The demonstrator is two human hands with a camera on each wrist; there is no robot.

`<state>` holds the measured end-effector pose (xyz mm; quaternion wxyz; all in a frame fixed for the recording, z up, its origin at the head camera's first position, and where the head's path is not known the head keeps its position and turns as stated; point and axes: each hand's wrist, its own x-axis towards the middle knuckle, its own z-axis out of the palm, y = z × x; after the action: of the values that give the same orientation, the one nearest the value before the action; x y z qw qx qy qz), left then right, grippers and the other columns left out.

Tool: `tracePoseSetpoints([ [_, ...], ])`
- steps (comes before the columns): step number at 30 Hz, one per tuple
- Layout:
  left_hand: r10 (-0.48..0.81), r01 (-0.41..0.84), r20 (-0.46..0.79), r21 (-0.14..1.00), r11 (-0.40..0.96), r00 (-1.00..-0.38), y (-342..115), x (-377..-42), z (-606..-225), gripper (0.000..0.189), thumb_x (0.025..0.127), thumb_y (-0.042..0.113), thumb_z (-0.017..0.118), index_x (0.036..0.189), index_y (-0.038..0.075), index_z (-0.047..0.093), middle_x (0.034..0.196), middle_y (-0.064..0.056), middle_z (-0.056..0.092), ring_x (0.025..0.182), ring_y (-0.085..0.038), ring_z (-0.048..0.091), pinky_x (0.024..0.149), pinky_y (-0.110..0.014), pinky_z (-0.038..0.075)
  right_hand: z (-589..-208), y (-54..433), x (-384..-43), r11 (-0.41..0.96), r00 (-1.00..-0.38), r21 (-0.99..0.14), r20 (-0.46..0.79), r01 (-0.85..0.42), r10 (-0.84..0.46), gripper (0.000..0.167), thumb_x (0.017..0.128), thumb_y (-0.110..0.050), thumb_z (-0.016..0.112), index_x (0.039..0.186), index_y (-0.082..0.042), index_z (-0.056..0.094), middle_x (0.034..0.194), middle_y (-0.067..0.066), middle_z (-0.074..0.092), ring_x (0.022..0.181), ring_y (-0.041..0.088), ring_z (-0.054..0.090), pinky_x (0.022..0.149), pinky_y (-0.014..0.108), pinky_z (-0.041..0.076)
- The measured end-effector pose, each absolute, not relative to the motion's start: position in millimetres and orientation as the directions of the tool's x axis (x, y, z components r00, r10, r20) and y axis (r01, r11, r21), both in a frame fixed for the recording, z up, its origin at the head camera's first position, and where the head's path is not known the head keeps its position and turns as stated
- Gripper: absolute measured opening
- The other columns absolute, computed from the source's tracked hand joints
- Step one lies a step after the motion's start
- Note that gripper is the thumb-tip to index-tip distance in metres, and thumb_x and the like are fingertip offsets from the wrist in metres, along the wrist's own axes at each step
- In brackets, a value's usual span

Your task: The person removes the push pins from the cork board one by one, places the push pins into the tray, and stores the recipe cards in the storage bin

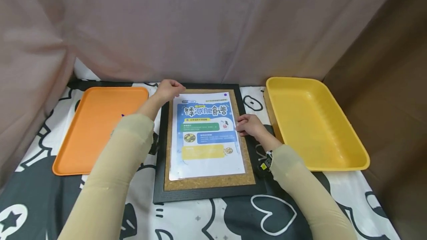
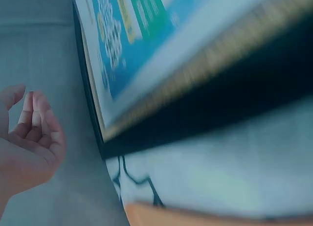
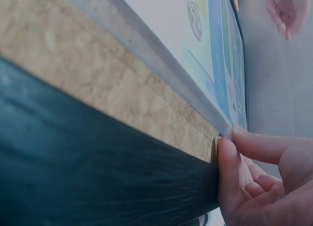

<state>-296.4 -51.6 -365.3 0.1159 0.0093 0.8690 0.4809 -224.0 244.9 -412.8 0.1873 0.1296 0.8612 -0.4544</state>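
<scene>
My right grip (image 1: pixel 251 125) pinches the right edge of the printed sheet (image 1: pixel 207 136), which lies over the framed cork board (image 1: pixel 210 185). My left grip (image 1: pixel 169 89), loosely curled, holds nothing near the board's upper left corner. An orange tray (image 1: pixel 88 129) sits left, a yellow tub (image 1: pixel 315 123) right

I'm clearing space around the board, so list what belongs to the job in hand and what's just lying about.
In the job:
printed sheet, its edge pinched by the right hand
black-framed corkboard beneath it
left hand, near the board's top-left corner

Apparently just lying about:
orange tray
yellow tray
patterned cloth under trays and board
</scene>
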Motion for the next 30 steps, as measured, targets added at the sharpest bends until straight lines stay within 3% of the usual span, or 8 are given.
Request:
tracePoseSetpoints([
  [3, 0.136, -0.078, -0.177, 0.839, 0.538, -0.975, -34.0, -301.6, -367.8, 0.031, 0.092, 0.026, 0.055, 0.108, 0.001, 0.062, 0.107, -0.014, 0.061, 0.090, -0.020, 0.055, 0.080, -0.030, 0.045, -413.5, 243.4, -225.0, 0.555, -0.900, -0.737, -0.433, 0.385, 0.051, 0.040, 0.085, -0.003, 0.064, 0.123, 0.003, 0.050, 0.099, 0.014, 0.060, 0.076, 0.015, 0.059, 0.067, 0.023, 0.054],
  [10, 0.148, -0.129, -0.239, 0.842, 0.524, -0.960, -4.6, -308.0, -377.1, 0.032, 0.094, 0.029, 0.053, 0.113, 0.005, 0.061, 0.117, -0.012, 0.060, 0.105, -0.025, 0.058, 0.095, -0.037, 0.044, -420.2, 241.1, -227.6, 0.549, -0.902, -0.742, -0.428, 0.385, 0.054, 0.041, 0.086, -0.001, 0.063, 0.124, 0.002, 0.050, 0.100, 0.014, 0.060, 0.073, 0.012, 0.058, 0.062, 0.020, 0.053],
  [23, 0.220, -0.098, -0.255, 0.831, 0.547, -0.941, 35.9, -315.6, -380.6, 0.037, 0.096, 0.029, 0.051, 0.123, 0.006, 0.057, 0.125, -0.012, 0.057, 0.110, -0.024, 0.053, 0.101, -0.036, 0.041, -418.6, 237.9, -220.3, 0.528, -0.915, -0.767, -0.401, 0.364, 0.048, 0.038, 0.084, 0.003, 0.063, 0.120, 0.002, 0.052, 0.090, 0.011, 0.058, 0.066, 0.011, 0.057, 0.057, 0.020, 0.051],
  [27, 0.247, -0.067, -0.251, 0.815, 0.576, -0.936, 47.3, -321.1, -393.5, 0.038, 0.095, 0.030, 0.051, 0.125, 0.006, 0.056, 0.125, -0.010, 0.058, 0.113, -0.022, 0.054, 0.102, -0.035, 0.040, -420.8, 236.7, -217.7, 0.527, -0.918, -0.772, -0.394, 0.354, 0.040, 0.038, 0.084, 0.002, 0.063, 0.120, 0.003, 0.052, 0.092, 0.011, 0.058, 0.068, 0.011, 0.057, 0.058, 0.020, 0.052],
  [30, 0.278, 0.001, -0.214, 0.791, 0.612, -0.937, 59.2, -348.2, -434.0, 0.042, 0.093, 0.035, 0.051, 0.124, 0.008, 0.056, 0.122, -0.008, 0.059, 0.110, -0.019, 0.056, 0.098, -0.033, 0.042, -422.2, 235.3, -215.1, 0.523, -0.916, -0.773, -0.398, 0.360, 0.043, 0.037, 0.084, 0.002, 0.063, 0.120, 0.002, 0.052, 0.093, 0.011, 0.058, 0.069, 0.012, 0.058, 0.058, 0.020, 0.052],
])
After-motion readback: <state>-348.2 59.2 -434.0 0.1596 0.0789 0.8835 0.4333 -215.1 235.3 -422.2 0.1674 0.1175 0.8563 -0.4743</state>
